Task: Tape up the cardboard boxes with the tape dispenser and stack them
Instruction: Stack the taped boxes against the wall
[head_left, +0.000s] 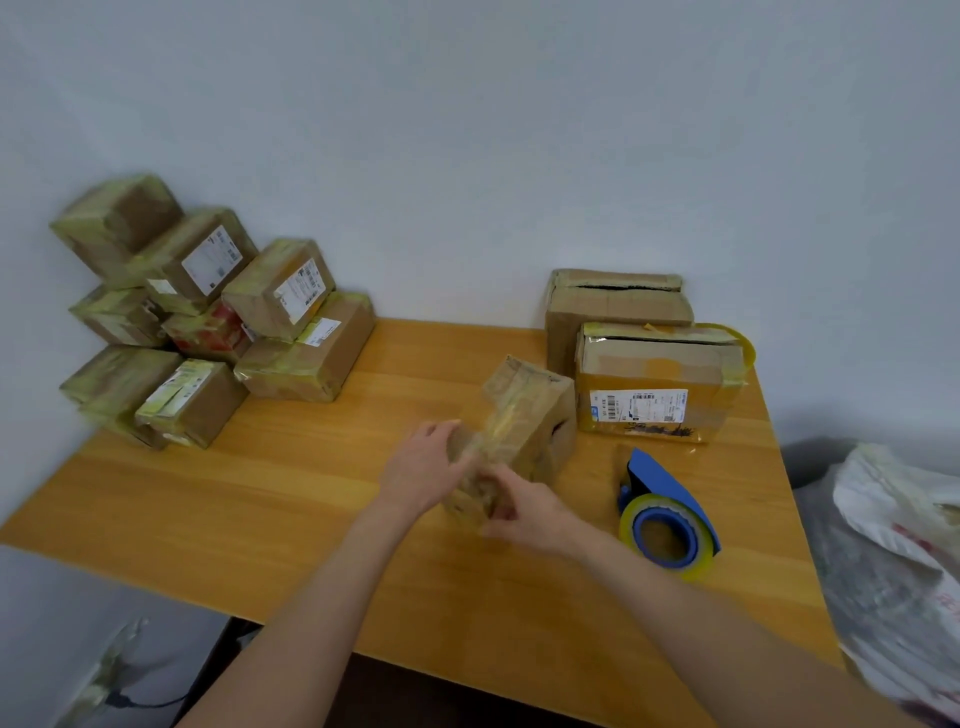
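The small box (519, 431) is near the middle of the table (260, 493), tilted with its long side pointing away from the person, and it is already wrapped in many shiny bands of yellowish tape; whether its bottom touches the wood I cannot tell, because the picture is blurred there. I judge it light, since two bare hands turn it easily, and fairly stiff at the corners but soft in the faces; the cardboard looks worn and there is a dark hole in its right face, so pressing there could push it in. The tape makes the surface smooth and perhaps slippery; it is better to take it by the two short ends or over the edges, as is done now. The left hand (423, 467) clasps its left side, fingers over the upper edge; the right hand (524, 512) curls around its near end. Just to the right lies the blue tape dispenser (667, 514), on its side, nobody touching it. Behind it stand two bigger boxes, the front box (660, 384) and the back box (613, 304), both with open slits on top. Far left, against the wall, is the pile of taped boxes (208, 317); it looks irregular, so a new one should go on a flat top.
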